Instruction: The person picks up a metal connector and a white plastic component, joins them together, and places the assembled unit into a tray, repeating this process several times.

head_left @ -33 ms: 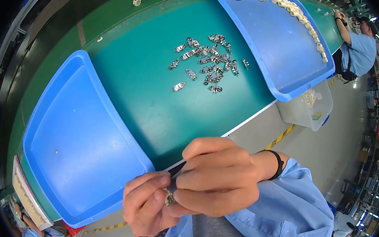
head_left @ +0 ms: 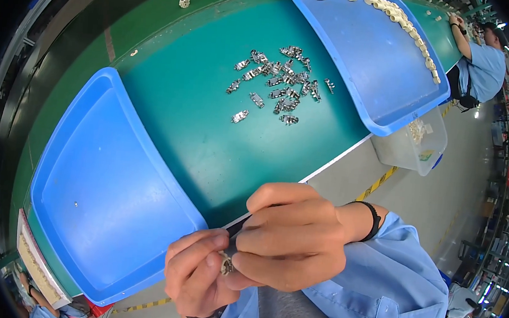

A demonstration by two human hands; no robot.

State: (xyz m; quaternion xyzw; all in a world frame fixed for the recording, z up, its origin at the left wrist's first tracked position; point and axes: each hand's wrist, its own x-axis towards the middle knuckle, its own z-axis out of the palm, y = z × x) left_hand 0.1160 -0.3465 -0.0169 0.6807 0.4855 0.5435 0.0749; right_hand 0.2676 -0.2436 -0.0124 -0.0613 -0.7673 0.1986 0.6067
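Close to my body, both hands meet at the table's front edge. My left hand (head_left: 197,274) is closed, its thumb and fingertips pinching a small cream-coloured round part with metal inside (head_left: 226,264). My right hand (head_left: 293,237) is curled against it from the right, thumb and fingertips at the same part; its fingers hide most of what they grip. Beyond the hands, several shiny metal clip-like pieces (head_left: 272,81) lie loose on the green table mat (head_left: 190,136).
A blue tray (head_left: 111,79) with one tiny speck stands at the left. Another blue tray (head_left: 377,124) at the far right holds a curved row of cream cylinders (head_left: 405,24). Below it is a clear plastic bin (head_left: 410,150). A co-worker (head_left: 480,69) sits at the far right.
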